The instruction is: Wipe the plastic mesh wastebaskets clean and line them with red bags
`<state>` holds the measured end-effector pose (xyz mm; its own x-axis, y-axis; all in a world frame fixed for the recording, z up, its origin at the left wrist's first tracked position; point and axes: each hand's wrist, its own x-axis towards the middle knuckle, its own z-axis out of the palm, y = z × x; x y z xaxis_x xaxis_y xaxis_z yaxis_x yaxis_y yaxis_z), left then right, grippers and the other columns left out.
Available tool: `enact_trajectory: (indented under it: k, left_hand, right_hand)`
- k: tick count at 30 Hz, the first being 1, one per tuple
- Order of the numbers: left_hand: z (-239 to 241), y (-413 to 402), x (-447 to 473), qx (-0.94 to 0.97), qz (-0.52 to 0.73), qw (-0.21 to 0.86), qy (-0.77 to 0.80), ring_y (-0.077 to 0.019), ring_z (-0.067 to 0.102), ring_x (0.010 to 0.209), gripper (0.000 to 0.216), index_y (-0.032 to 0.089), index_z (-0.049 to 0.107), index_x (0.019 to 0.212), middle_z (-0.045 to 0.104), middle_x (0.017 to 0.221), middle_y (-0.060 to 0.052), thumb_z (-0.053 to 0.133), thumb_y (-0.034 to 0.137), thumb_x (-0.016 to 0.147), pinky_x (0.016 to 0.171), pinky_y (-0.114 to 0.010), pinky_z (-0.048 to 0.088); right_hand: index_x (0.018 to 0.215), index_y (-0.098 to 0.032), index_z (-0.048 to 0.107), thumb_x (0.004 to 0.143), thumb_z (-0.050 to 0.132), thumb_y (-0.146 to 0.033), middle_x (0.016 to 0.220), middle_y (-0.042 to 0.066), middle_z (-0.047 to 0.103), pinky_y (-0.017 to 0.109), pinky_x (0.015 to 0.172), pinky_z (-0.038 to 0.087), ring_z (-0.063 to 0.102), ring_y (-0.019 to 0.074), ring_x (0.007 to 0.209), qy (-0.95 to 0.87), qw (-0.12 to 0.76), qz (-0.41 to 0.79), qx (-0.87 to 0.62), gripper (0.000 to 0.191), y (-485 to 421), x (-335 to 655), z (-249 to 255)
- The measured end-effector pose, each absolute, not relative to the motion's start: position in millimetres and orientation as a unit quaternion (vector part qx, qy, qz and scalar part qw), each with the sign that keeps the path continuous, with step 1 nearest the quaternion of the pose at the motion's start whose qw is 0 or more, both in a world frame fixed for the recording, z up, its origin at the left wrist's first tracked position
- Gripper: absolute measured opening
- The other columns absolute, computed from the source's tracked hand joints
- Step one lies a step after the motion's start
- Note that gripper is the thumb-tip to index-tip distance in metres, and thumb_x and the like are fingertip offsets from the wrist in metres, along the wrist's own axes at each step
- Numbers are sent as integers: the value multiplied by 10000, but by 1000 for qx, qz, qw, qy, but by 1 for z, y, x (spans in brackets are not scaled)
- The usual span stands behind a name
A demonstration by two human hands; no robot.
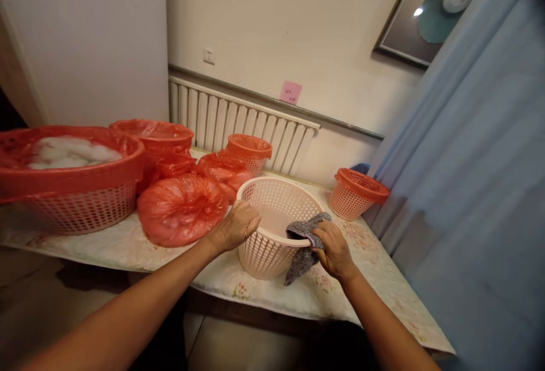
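A pale pink plastic basket (266,254) with holes in its wall stands at the table's front edge, unlined, its inside showing. My left hand (238,223) is closed over the near left part of its rim. On the right side of the rim, my right hand (334,246) grips a dark grey cloth (302,266) that is draped over the edge, part inside the basket and part hanging outside. Just left of the basket lies a full, gathered red plastic bag (183,212).
A large red-lined basket (80,206) with white contents stands at far left, another red-lined basket (151,133) behind it. Smaller red-lined baskets stand by the radiator (238,116) and the blue curtain (477,178). A flowered cloth covers the table (272,300).
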<state>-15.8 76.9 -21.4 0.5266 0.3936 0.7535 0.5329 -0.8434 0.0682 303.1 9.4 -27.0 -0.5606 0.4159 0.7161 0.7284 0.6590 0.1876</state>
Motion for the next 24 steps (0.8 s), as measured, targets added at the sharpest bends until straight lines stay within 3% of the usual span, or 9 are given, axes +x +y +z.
enact_trajectory:
  k: [5,13,24]
  left_hand:
    - [-14,83,-22,-857,-402,92,-310,-193,461,745,361,192,492,668,537,715,-29,304,227,974,752,-363,376]
    - [-18,30,23,-838,-401,145,-342,-213,497,735,304,188,557,706,595,695,-41,385,214,956,741,-390,346]
    - [-18,44,9,-848,-414,136,-303,-193,454,689,351,190,528,667,572,666,-34,341,217,963,754,-378,350]
  right_hand:
    - [1079,-157,552,954,396,-418,957,97,532,457,846,408,480,248,925,-805,377,-252,-381,328,-1,267,-35]
    - [977,-158,612,942,440,-423,794,69,519,360,722,297,419,222,777,-746,307,-294,-513,318,-22,174,-26]
    - [999,-135,625,955,379,-459,790,75,533,360,713,331,443,217,765,-807,314,-289,-409,409,-8,217,-26]
